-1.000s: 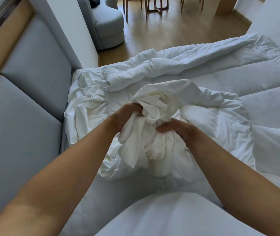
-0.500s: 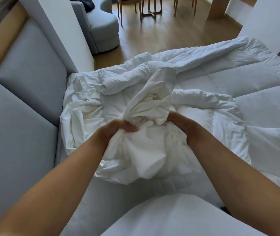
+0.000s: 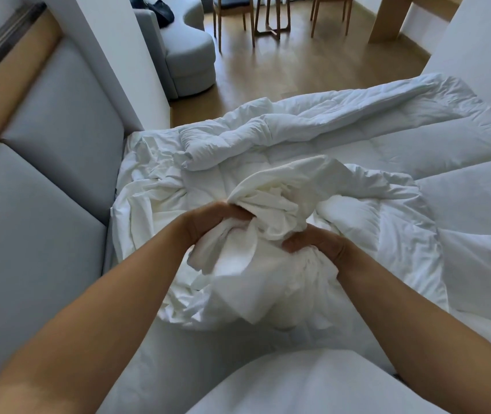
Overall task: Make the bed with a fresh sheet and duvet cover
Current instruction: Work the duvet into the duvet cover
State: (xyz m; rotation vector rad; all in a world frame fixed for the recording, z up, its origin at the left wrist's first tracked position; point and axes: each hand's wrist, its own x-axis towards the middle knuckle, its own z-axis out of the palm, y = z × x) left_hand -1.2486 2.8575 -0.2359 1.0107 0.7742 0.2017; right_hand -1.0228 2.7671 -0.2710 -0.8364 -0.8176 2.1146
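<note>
A bunched white duvet cover (image 3: 262,264) is gathered in front of me over the bed. My left hand (image 3: 208,225) grips its folds on the left side. My right hand (image 3: 319,246) grips the bunch on the right, fingers curled into the cloth. A white quilted duvet (image 3: 387,150) lies rumpled across the bed behind the bunch, its far edge rolled over. More crumpled white sheet (image 3: 145,198) lies at the bed's left corner by the headboard.
A grey padded headboard (image 3: 44,189) runs along the left. A white wall end (image 3: 112,61) stands beside it. Beyond the bed are a wooden floor (image 3: 283,73), a grey sofa (image 3: 184,52) and wooden chairs (image 3: 268,19). A white pillow (image 3: 313,383) lies nearest me.
Both hands have kept hold of the cover and regathered it; the raised fold dropped and spread toward the right, and my right hand moved lower.
</note>
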